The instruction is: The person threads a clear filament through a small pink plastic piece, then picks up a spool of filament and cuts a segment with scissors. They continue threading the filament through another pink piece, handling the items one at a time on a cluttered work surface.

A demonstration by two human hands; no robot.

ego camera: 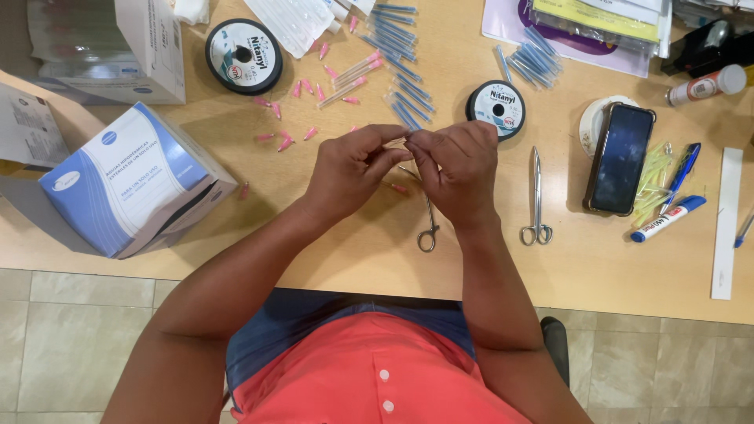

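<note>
Head view: my left hand [349, 165] and right hand [455, 169] pinch one thin needle [397, 140] between fingertips, steadying it; forceps [428, 224] lie below.

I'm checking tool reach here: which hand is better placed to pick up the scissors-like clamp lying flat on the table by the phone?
Probably the right hand. The clamp lies just to its right, while the left hand sits farther off. Both hands are pinching something thin together, so one must let go first.
</note>
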